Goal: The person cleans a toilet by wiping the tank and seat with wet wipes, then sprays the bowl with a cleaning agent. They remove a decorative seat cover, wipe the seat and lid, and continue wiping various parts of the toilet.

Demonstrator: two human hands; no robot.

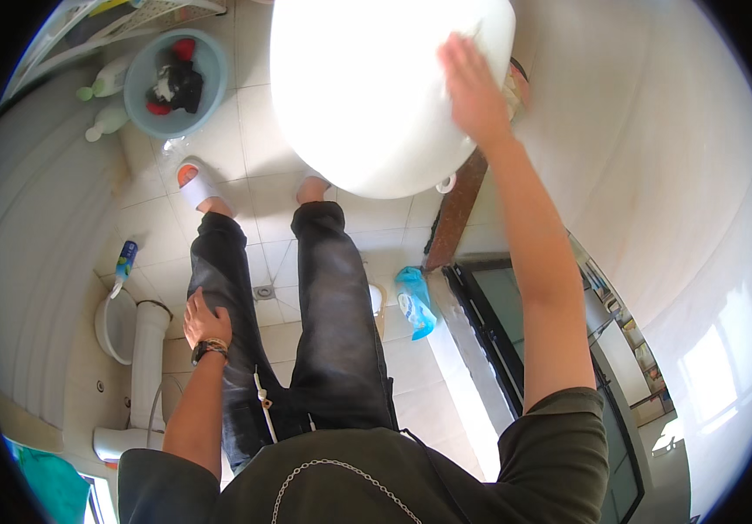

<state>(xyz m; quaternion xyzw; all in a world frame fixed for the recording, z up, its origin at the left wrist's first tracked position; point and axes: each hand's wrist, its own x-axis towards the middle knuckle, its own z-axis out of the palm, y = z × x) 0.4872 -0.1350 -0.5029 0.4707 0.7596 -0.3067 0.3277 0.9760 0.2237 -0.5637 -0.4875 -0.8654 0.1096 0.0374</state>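
Observation:
My right hand (474,92) is stretched out over the right part of a large white rounded surface (363,98), fingers extended and slightly blurred; whether a small thing lies under the palm cannot be seen. The white surface is overexposed, so its exact kind is unclear. My left hand (207,322), with a band and a dark watch at the wrist, rests on the thigh of my dark trousers with its fingers spread, holding nothing.
A light blue basin (212,105) with wet-looking red and black cloth stands at upper left beside white bottles (112,77). A blue spray bottle (126,259), a white bin (109,327), a floor drain (263,293) and a blue plastic pack (414,302) are lower down.

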